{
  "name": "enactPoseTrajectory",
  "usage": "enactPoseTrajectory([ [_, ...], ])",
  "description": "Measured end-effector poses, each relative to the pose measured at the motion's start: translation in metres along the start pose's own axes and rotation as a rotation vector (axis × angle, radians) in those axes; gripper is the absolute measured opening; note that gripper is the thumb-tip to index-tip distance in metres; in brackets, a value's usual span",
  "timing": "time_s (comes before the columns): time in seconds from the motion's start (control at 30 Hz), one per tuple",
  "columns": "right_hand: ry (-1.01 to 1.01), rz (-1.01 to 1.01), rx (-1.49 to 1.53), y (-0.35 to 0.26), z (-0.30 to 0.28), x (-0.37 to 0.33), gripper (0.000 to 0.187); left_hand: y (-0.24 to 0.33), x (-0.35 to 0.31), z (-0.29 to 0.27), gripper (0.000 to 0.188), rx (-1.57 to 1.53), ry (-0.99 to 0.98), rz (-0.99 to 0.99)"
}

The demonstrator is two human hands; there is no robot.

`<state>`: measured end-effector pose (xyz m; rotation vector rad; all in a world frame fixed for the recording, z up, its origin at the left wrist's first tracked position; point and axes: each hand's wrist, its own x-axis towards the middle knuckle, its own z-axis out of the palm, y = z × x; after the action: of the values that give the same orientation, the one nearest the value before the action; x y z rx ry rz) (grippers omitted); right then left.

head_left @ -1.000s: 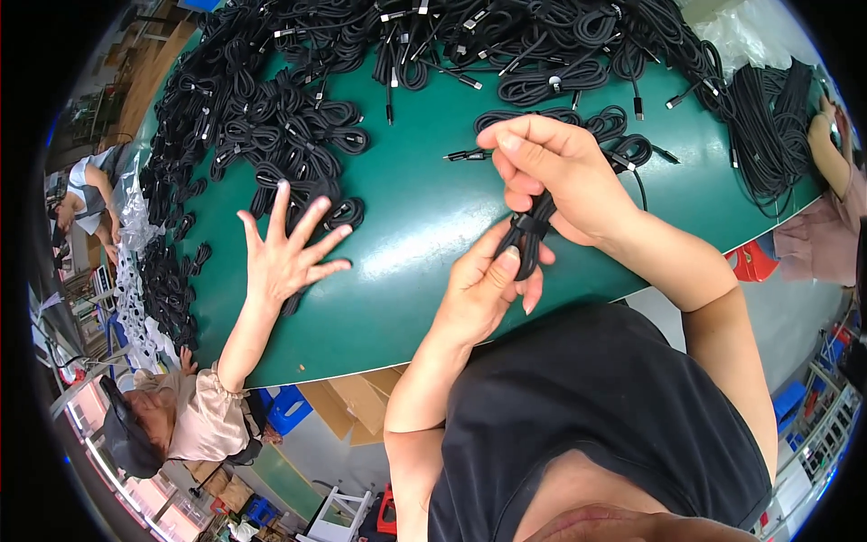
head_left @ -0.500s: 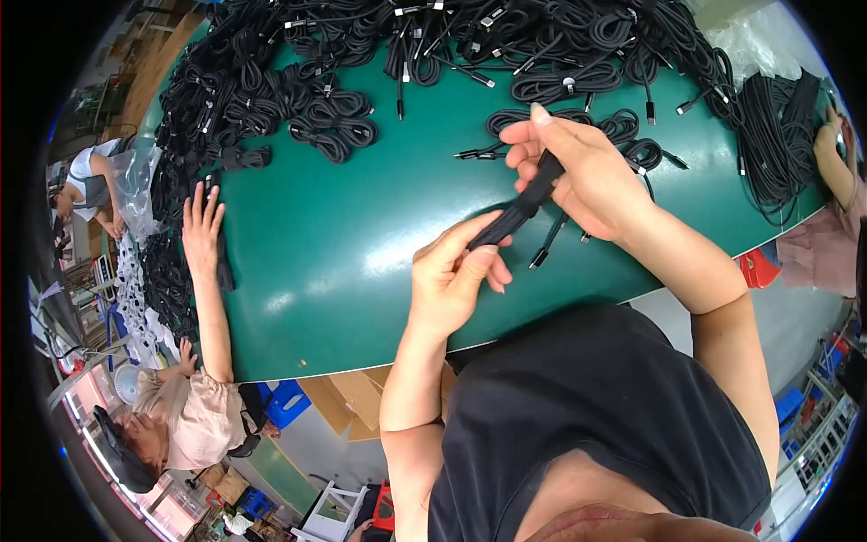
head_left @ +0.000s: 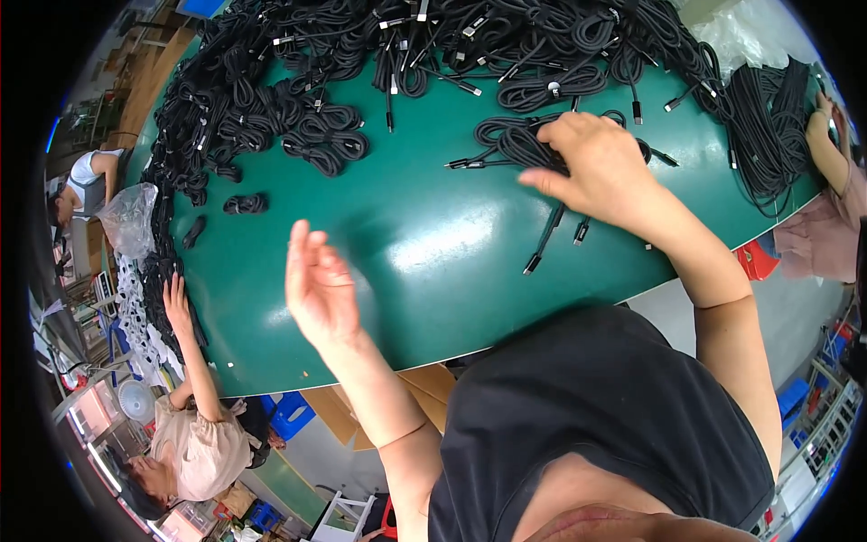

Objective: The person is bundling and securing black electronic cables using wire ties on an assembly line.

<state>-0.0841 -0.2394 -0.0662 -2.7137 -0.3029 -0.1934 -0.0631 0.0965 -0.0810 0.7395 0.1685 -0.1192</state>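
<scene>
Left hand (head_left: 318,287) now off cable, grip open, right hand (head_left: 599,169) gripping coiled cable (head_left: 517,144), loose end toward person.

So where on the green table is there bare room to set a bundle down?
Bare green table lies between the left hand, the right hand and the near edge. The far side under the cable pile is crowded.

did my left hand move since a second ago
Yes. The left hand let go of the cable it held by the right hand, drew left and now hangs open above the bare green table.
</scene>
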Motion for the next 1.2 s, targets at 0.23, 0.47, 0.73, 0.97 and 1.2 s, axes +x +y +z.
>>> enactPoseTrajectory([
  [0.23, -0.078, -0.13, 0.398, -0.021, -0.008, -0.003, 0.035, -0.074, -0.034, 0.067, 0.028, 0.441, -0.165, -0.255],
  [0.47, -0.389, -0.235, 0.528, -0.03, -0.022, 0.001, 0.034, -0.066, -0.039, 0.079, 0.025, 0.994, -0.107, 0.188],
  [0.73, -0.229, -0.355, 0.616, -0.044, -0.032, 0.007, 0.045, -0.072, -0.037, 0.073, 0.035, 0.951, -0.45, 0.023],
  [0.97, -0.064, -0.459, 0.0, -0.041, -0.023, 0.001, 0.03, -0.074, -0.028, 0.076, 0.048, 0.441, -0.143, -0.565],
  [1.2, -0.269, -0.371, 0.255, -0.032, -0.025, 0.002, 0.017, -0.072, -0.034, 0.074, 0.069, -0.162, -0.417, -0.466],
])
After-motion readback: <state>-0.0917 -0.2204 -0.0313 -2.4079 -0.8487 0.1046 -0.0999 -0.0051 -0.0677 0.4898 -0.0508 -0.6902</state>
